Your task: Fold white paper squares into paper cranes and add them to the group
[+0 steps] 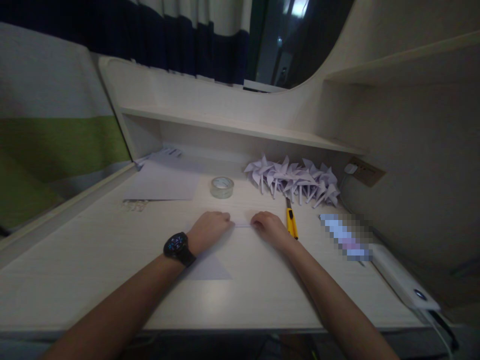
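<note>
My left hand (pixel 208 230), with a black watch on its wrist, and my right hand (pixel 270 228) rest on the pale desk (pixel 93 260), both with fingers curled in. Between them they pinch the two ends of a thin white paper strip (pixel 242 225). A folded white sheet of paper (pixel 210 267) lies under my left wrist, its corner showing. A yellow utility knife (pixel 291 222) lies just right of my right hand.
A roll of clear tape (pixel 222 187) stands behind my hands. Several white paper pinwheels (pixel 296 181) are piled at the back right. White sheets (pixel 165 181) lie at the back left. A white power bank (pixel 405 277) and a blurred item (pixel 345 236) sit at the right. A shelf (pixel 232 127) runs overhead.
</note>
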Motion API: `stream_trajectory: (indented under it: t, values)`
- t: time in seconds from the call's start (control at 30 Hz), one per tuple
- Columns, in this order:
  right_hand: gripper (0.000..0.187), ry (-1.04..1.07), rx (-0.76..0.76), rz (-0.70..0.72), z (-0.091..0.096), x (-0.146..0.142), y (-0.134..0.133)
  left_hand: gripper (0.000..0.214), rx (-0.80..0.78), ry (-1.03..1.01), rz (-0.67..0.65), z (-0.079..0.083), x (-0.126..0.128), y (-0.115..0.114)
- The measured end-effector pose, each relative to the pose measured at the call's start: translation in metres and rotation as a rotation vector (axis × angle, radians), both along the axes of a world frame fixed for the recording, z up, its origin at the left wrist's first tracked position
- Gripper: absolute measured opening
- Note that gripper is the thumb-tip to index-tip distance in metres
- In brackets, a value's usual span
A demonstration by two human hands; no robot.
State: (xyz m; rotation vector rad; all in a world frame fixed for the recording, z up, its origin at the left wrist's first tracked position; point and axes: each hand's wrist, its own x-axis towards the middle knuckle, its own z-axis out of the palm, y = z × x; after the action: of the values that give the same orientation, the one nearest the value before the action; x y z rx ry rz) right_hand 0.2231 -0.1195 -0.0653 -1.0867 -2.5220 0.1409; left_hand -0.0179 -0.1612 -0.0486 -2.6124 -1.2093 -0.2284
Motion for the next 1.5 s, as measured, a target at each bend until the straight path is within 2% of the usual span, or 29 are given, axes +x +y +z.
stream_trajectory:
  t: [0.3,0.57,0.93,1.1,1.27,1.5]
  values:
    - [0.023,0.038,-0.081,0.011,0.006,0.005,0.002,0.012,0.000,-0.024,-0.011,0.001,-0.001,0.002]
    - [0.024,0.107,-0.101,-0.026,0.000,0.006,0.007,0.014,-0.028,-0.064,-0.033,-0.005,-0.005,0.005]
    - [0.025,0.131,-0.081,0.006,-0.001,0.006,0.008,0.021,-0.073,-0.252,-0.026,-0.006,-0.007,0.010]
    - [0.025,0.073,-0.041,0.040,0.006,0.004,0.001,0.025,-0.126,-0.290,-0.049,-0.009,-0.011,0.015]
    - [0.018,-0.063,0.014,0.028,0.012,0.002,-0.008,0.024,-0.109,-0.244,-0.016,-0.007,-0.010,0.015]
    - [0.019,-0.080,0.039,-0.001,0.007,0.000,-0.005,0.020,-0.041,-0.048,0.054,0.002,0.001,0.000]
